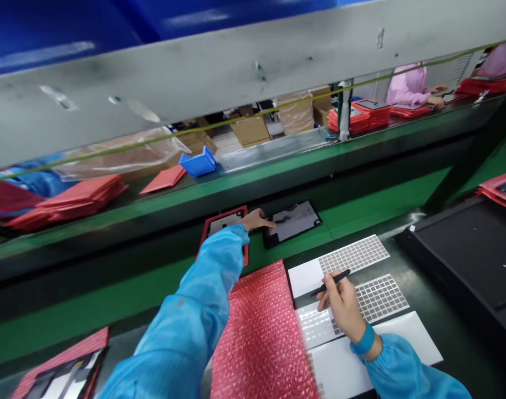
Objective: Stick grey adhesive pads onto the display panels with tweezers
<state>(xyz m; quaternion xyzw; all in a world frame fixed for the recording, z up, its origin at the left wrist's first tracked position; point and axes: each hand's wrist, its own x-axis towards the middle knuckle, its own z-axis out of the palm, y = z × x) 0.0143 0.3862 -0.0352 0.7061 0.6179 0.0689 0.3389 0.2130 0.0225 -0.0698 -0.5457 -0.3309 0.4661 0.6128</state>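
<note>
My left hand [256,220] is stretched out over the green belt, its index finger pointing at the left part of a flat dark-edged panel [298,220]. Whether the fingertip touches the panel I cannot tell. Under my left wrist, partly hidden, lies a second panel in a red frame-like wrap [246,252]. In my right hand [343,306] is a slim black pen-shaped tool [338,278], gripped between thumb and fingers. That hand hovers over sheets of small grey square stickers [381,298]. Another sticker sheet [354,255] lies just beyond it.
A red bubble-wrap bag [261,338] lies before me. To the right stands a black tray [473,260]; at lower left is a wrapped panel [65,371]. Across the belt, a ledge holds red bags [86,197] and a blue bin [198,162]. A co-worker in pink [408,86] sits beyond.
</note>
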